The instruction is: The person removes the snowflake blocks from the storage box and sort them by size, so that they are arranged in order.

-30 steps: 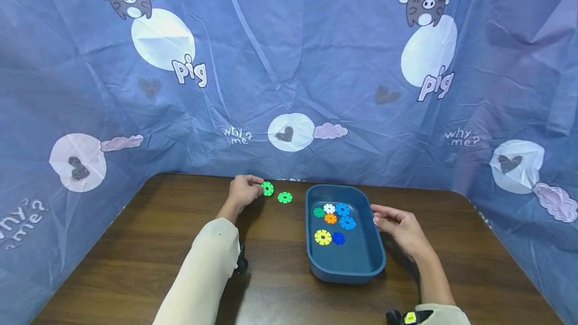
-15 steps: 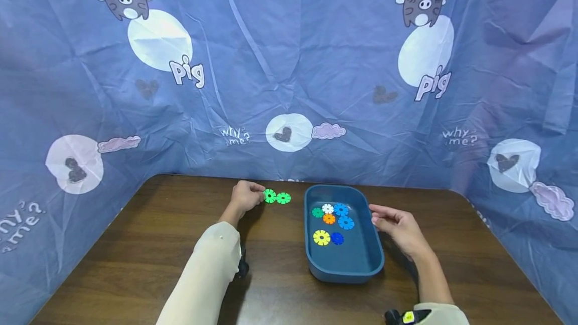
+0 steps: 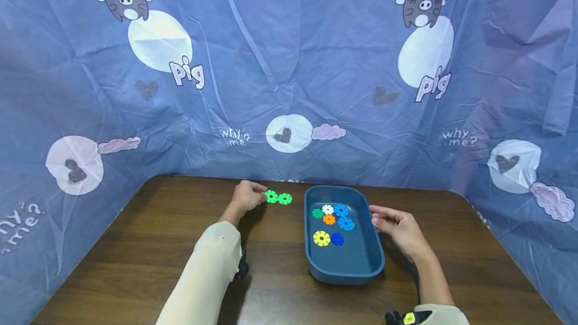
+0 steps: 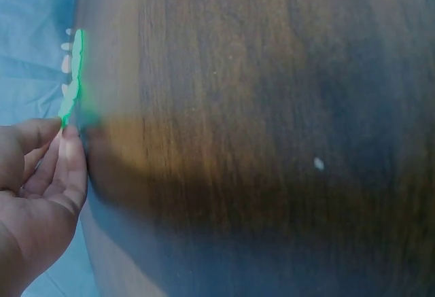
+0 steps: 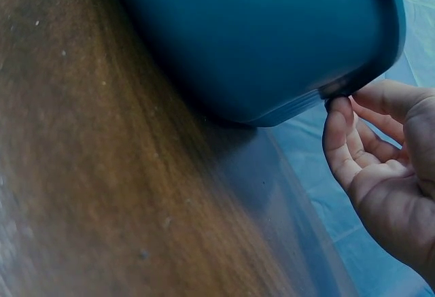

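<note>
- A person's left hand [image 3: 246,195], just left of the frame's center, pinches a green disc [image 3: 272,196] by its left edge, the grip clamped between thumb and fingers.
- A second green disc [image 3: 285,198] sits at the held one's right, edge to edge; whether the two interlock cannot be told.
- At right of center, the right hand [image 3: 401,229] holds the right side of a blue tray [image 3: 358,261], its grip closed on the rim with thumb and fingertips.
- Seven discs lie inside the tray: dark green [image 3: 317,213], white [image 3: 327,209] and two light blue [image 3: 346,223] around an orange [image 3: 329,219] in the upper part, with yellow [image 3: 321,238] and dark blue [image 3: 337,239] side by side below.
- The tray stands on a brown wooden tabletop [image 3: 135,245] spanning the lower frame.
- A pale sleeve [image 3: 203,270] covers the left forearm, at lower left of center.
- Blue cloth [image 3: 289,64] printed with pigs, hearts and clouds fills the upper frame.
</note>
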Available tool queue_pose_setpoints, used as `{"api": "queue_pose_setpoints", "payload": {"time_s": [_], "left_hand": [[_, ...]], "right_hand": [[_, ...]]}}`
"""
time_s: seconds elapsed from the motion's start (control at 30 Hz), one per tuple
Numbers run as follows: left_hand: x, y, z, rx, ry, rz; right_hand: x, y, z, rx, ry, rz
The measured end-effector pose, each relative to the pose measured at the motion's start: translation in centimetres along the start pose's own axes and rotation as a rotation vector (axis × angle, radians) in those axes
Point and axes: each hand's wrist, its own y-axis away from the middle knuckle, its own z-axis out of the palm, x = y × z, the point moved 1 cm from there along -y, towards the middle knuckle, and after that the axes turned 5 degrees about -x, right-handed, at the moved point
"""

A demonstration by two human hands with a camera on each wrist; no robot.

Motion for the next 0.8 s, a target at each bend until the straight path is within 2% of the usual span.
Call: {"api": "queue_pose_setpoints", "payload": {"time_s": [0.2,0.43,0.57,0.7,0.8], "left_hand": [[0.0,0.1,-0.3,-0.024,0.038,0.031],[0.4,0.1,-0.7,-0.048,0.041,0.06],[1.8,-0.2,-0.4,-0.063,0.04,0.123],[4.3,0.0,0.3,-0.077,-0.012,0.21],[6.1,0.3,1.4,-0.121,-0.023,0.262]], "right_hand": [[-0.1,0.0,-0.1,-0.005,-0.001,0.006],[0.2,0.0,0.0,-0.008,-0.013,-0.018],[0.2,0.0,0.0,-0.004,-0.012,-0.02],[0.1,0.0,0.0,-0.003,-0.006,-0.012],[0.0,0.0,0.0,-0.002,-0.005,-0.002]]}}
